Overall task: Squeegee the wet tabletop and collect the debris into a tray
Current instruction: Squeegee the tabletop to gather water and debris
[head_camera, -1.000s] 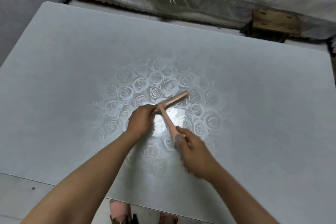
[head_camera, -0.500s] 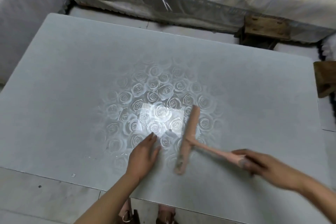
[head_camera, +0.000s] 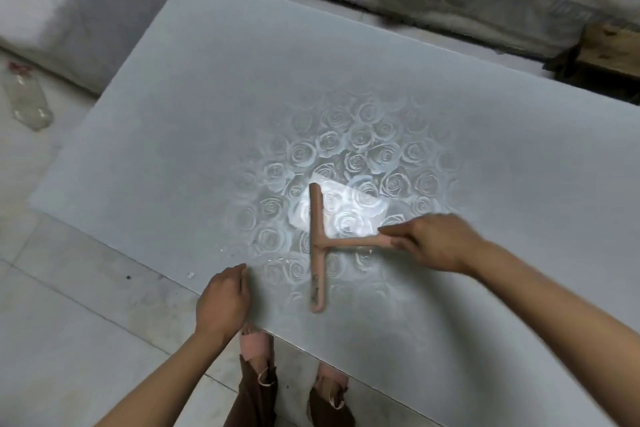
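A pale grey tabletop (head_camera: 173,107) embossed with a rose pattern is seen; the squeegee (head_camera: 318,246) is salmon pink.

squeegee (head_camera: 318,246): pink, T-shaped, blade on tabletop (head_camera: 173,97), running away from its near edge, grime at near end, handle pointing right | tabletop: grey, rose-patterned, glossy sheen mid | debris (head_camera: 190,275): pale fleck by tabletop's near edge

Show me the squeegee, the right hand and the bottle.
squeegee (head_camera: 318,263): head view, on its blade bar.
right hand (head_camera: 437,243): head view, on its back.
bottle (head_camera: 27,101): head view, on its body.
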